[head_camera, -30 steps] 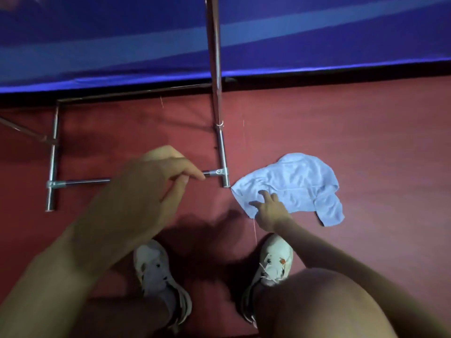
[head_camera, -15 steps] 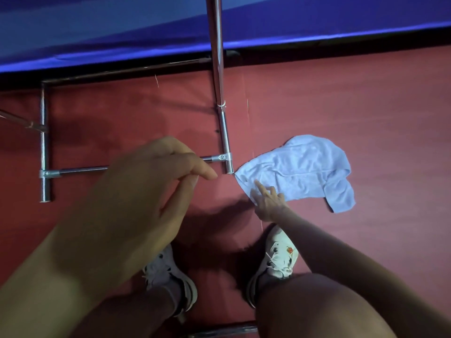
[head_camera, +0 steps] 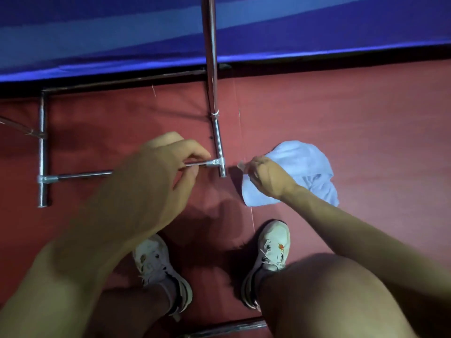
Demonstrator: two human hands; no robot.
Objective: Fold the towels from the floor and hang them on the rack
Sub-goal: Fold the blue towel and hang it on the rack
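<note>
Nearest us, our knees and two white shoes (head_camera: 269, 250) stand on the red floor (head_camera: 366, 132), and from there both arms reach forward. Our right hand (head_camera: 264, 175) is the nearer one to the work: its grip is pinched closed on the left corner of the pale blue towel (head_camera: 305, 164), which lies crumpled on the floor just right of the rack's foot, its long axis running away from the pinch toward the right and slightly toward us. Our left hand (head_camera: 156, 176) hovers higher (closer to the camera, so it looms large), fingers curled narrow with nothing in them that we can see, over the rack's low crossbar. Beyond, the chrome rack (head_camera: 218, 142) sends its upright post away toward the blue striped cloth (head_camera: 97, 32), so the towel has to travel leftward and up from the grip to reach a rail.
</note>
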